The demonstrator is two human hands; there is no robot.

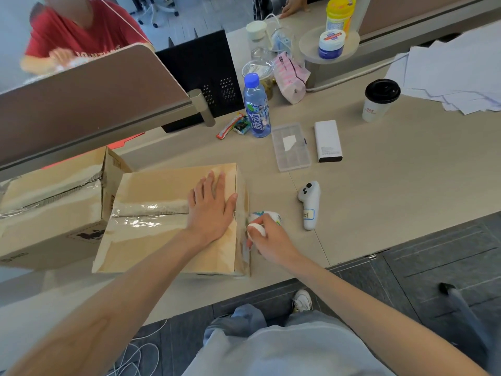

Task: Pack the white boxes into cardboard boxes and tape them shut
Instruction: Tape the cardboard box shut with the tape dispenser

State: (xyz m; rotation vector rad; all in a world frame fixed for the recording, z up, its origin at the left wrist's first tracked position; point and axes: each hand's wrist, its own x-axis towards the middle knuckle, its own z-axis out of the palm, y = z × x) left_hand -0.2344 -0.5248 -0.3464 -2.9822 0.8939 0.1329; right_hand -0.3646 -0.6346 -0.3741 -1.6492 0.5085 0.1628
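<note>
Your pale desk (393,185) holds a closed cardboard box (151,240), with a second box (51,213) just beside it on the left. Your left hand (210,210) presses flat on the taped top, fingers straight. Your right hand (271,240) grips a small white tape dispenser (267,216) at the box's right side.

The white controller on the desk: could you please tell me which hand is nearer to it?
Right. The right hand, gripping a white roll beside the cardboard box, is just left of the controller; the left hand rests flat on the box top, farther left.
</note>
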